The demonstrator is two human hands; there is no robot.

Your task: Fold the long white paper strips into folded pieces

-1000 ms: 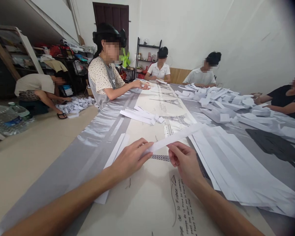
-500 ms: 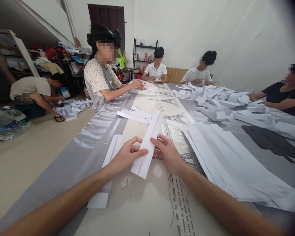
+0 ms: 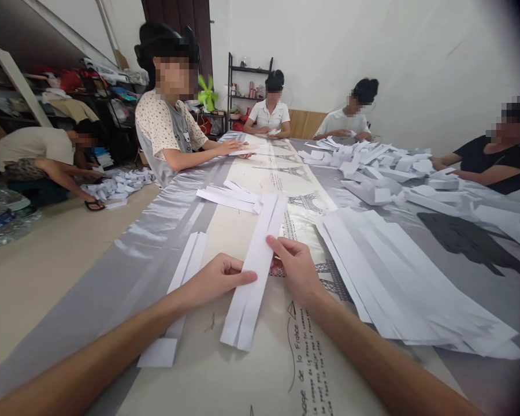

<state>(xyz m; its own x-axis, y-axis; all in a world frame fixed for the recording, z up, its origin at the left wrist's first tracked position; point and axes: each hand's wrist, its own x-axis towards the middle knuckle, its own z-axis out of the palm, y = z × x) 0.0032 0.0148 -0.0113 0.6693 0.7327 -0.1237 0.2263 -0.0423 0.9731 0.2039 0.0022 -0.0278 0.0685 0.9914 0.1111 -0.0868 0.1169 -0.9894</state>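
Both my hands hold one folded white paper strip (image 3: pixel 252 283) over the middle of the table, its long edges folded in toward a centre line. My left hand (image 3: pixel 219 278) pinches its left edge, thumb on top. Higher up, at the right edge, my right hand (image 3: pixel 295 267) grips it with the thumb on top and fingers partly hidden underneath. Left of my hands lies another folded strip (image 3: pixel 186 263), partly covered by my left forearm, near a small paper piece (image 3: pixel 158 352). Several strips (image 3: pixel 225 199) lie just beyond the held one.
A spread stack of white paper sheets (image 3: pixel 398 277) lies to the right. Beyond it are a heap of folded papers (image 3: pixel 372 167) and a dark flat piece (image 3: pixel 463 237). Several people sit around the cloth-covered table (image 3: pixel 112 289); another person bends over papers (image 3: pixel 121 184) on the floor.
The held strip now lies more toward me and shows its centre fold line more fully. My left hand has shifted slightly down and left along it. The whole view has shifted a little.
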